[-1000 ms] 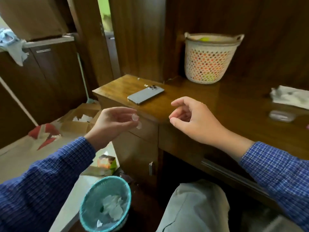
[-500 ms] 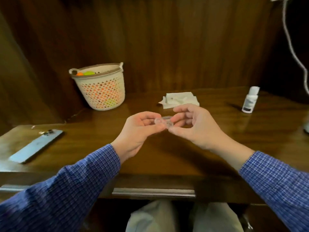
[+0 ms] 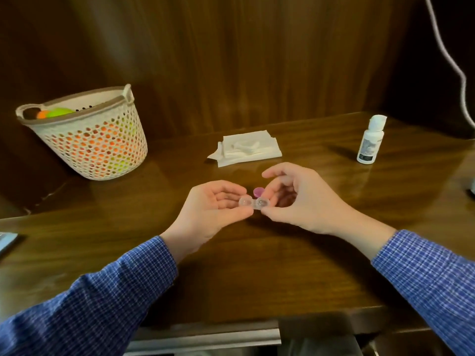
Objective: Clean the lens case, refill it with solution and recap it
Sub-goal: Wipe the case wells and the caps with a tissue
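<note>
The case (image 3: 253, 203) (light, stiff, probably slippery) is pinched at each end by the left hand (image 3: 216, 209) and right hand (image 3: 295, 199).

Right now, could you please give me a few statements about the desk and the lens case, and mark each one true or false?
1. Both hands hold the clear lens case above the desk: the left hand at one end, the right hand at the other. True.
2. The white solution bottle lies on its side. False: it stands upright, cap on, at the far right.
3. A purple cap shows just behind the case. True.
4. The basket sits to the right of the bottle. False: it stands at the far left.
5. The folded tissue lies inside the basket. False: it lies on the desk beyond the hands.
</note>
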### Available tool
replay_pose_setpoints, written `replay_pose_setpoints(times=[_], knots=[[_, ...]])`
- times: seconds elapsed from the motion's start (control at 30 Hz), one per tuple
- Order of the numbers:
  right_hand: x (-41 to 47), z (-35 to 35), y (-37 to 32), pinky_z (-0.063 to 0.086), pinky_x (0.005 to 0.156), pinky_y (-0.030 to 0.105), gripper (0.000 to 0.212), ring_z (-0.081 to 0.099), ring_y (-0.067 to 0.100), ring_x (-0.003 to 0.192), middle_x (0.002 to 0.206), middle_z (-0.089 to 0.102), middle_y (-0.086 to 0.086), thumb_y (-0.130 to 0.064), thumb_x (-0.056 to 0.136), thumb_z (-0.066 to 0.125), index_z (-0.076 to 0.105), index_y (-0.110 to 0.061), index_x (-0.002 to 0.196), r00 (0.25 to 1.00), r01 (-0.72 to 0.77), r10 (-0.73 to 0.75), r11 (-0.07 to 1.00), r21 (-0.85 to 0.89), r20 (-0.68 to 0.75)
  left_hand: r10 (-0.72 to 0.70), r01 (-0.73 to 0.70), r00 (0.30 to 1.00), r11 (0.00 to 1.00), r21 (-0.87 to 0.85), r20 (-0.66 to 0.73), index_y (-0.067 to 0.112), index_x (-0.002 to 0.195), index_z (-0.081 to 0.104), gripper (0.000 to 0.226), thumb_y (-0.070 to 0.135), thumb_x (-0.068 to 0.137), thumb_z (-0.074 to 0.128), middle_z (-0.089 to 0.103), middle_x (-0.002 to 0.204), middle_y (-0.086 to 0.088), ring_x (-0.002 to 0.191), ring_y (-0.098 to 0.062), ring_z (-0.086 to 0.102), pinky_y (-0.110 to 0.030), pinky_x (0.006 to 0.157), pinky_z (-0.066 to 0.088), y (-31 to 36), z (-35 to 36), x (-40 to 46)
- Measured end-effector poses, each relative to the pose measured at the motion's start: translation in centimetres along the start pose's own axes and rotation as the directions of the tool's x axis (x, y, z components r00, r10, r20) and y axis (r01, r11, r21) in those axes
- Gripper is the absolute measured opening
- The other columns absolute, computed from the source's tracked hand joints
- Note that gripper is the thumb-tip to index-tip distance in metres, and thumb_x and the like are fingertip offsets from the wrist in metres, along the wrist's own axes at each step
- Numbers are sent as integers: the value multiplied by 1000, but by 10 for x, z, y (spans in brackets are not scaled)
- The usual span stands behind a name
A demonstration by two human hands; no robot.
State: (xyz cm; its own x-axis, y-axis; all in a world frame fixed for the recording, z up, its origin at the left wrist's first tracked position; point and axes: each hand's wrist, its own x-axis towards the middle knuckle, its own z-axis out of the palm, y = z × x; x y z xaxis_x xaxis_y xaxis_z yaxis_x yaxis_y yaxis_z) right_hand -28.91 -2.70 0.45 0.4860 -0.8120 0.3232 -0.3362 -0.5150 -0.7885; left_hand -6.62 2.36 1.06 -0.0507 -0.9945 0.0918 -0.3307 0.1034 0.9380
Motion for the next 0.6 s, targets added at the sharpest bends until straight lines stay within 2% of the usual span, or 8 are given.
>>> replay_pose_setpoints(times=[0.1, 0.23, 0.37, 0.43, 0.53, 0.6], knots=[[5, 1, 6, 56, 74, 12, 56, 72, 4, 85, 96, 73, -25, -24, 77, 89, 59, -32, 124, 997, 20, -14, 997, -79, 72, 105, -114, 993, 978, 174, 61, 19, 123, 67, 47, 11, 80, 85, 79, 104, 8, 99, -11, 76, -27, 87, 62, -8, -9, 5], [10, 8, 9, 53, 71, 8, 58, 68, -3, 93, 100, 72, -28, -31, 77, 87, 55, -40, 125, 988, 18, 9, 984, -176, 155, 179, -218, 974, 908, 358, 138, 25, 133, 61, 59, 24, 80, 87, 78, 101, 18, 100, -4, 72, -22, 86, 58, -17, -12, 8], [12, 13, 9, 47, 73, 3, 59, 64, -8, 96, 102, 69, -34, -33, 78, 85, 51, -45, 124, 977, 13, 37, 974, -228, 211, 202, -258, 963, 882, 393, 180, 32, 137, 56, 65, 28, 80, 87, 76, 99, 22, 98, -4, 70, -15, 78, 52, -23, -13, 8], [13, 13, 8, 50, 76, 8, 58, 65, -6, 96, 100, 71, -31, -34, 78, 85, 52, -44, 125, 973, -1, 56, 972, -237, 225, 216, -274, 959, 874, 402, 183, 34, 139, 54, 67, 28, 81, 86, 75, 99, 22, 98, -2, 70, -11, 77, 49, -25, -15, 8], [15, 7, -1, 52, 89, 18, 53, 67, -6, 98, 99, 73, -25, -39, 79, 83, 58, -40, 126, 959, 14, 69, 958, -286, 276, 212, -278, 957, 867, 413, 198, 34, 140, 51, 68, 26, 82, 85, 75, 98, 21, 98, 2, 68, -8, 79, 47, -25, -18, 7], [25, -4, -8, 57, 81, 17, 40, 69, -4, 94, 98, 73, -23, -38, 79, 79, 66, -36, 117, 971, 37, 28, 963, -267, 236, 207, -283, 954, 858, 428, 215, 35, 141, 49, 69, 27, 82, 84, 75, 97, 21, 98, 2, 68, -12, 83, 47, -25, -20, 8]])
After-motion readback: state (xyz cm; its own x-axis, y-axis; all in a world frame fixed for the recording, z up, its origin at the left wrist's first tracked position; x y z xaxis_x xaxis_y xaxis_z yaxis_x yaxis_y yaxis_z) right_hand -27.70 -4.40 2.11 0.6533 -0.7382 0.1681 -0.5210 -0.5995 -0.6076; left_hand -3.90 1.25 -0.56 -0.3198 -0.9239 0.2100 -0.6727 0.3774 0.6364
